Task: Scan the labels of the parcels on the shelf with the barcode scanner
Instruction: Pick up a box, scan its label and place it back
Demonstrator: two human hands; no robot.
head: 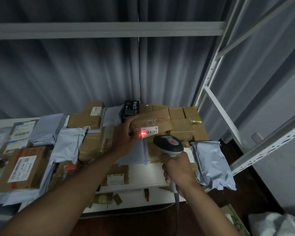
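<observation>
In the middle of the frame, the left hand [124, 138] holds up a brown cardboard parcel [150, 125]. Its fingers curl round the left end of the box, so the white barcode label [149, 130] faces the person. That is why the box is tipped up like this: the label has to show.

Just below and to the right, the right hand [176, 169] grips the handle of the barcode scanner [169, 145]. Its fingers wrap tight round the handle. The grey head of the scanner points up at the label and sits near it. A red light spot [142, 133] glows on the left edge of the label, so I think the scan is being tried right now. The spot looks a bit off to the side of the black bars, so the aim may need a small nudge to the right.

The rest of the parcels lie on the white shelf [143, 172] across the middle of the frame. There are brown boxes at the back and grey plastic mail bags [211, 164] at the left and right. Many still wait to be scanned.
</observation>
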